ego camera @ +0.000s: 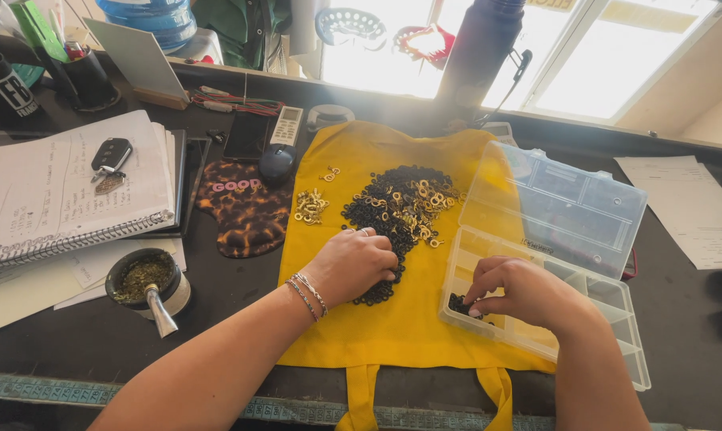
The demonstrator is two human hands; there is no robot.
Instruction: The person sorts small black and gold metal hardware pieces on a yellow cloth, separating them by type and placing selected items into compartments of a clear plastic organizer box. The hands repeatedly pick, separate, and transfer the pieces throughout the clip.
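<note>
Head view, frame centre: your left hand (353, 265) lies palm-down on the near edge of the pile of black rings (386, 215), fingers curled onto the rings; can't tell if any are pinched underneath. Bracelets on that wrist, rings on the fingers.

Right of centre, lower half: your right hand (520, 294) is inside the near-left compartment of the clear plastic organiser box (608, 319), fingertips bunched together & pointing down at a small clump of black rings (459, 304) in that compartment. Fingers nearly closed; whether they grip a ring, can't tell. Box lid (568, 207) is flipped open, leaning back toward the upper right.

Pile sits mid-frame on a yellow cloth bag (377, 335) spread flat on the dark tabletop (241, 319); bag handles hang off the near edge. Gold-coloured rings (426, 203) are mixed into the right part of the pile, w/ a separate small heap of gold rings (310, 207) just left of it.

Left side: spiral notebook (65, 191) w/ a car key (110, 156) on top; below it a round cup of green herb w/ a metal straw (147, 283). Leopard-print mouse pad (245, 211) left of the bag, dark mouse (277, 164) at its top edge. Upper centre: dark bottle (480, 52) against the bright window. Far right: loose paper sheet (688, 207).
</note>
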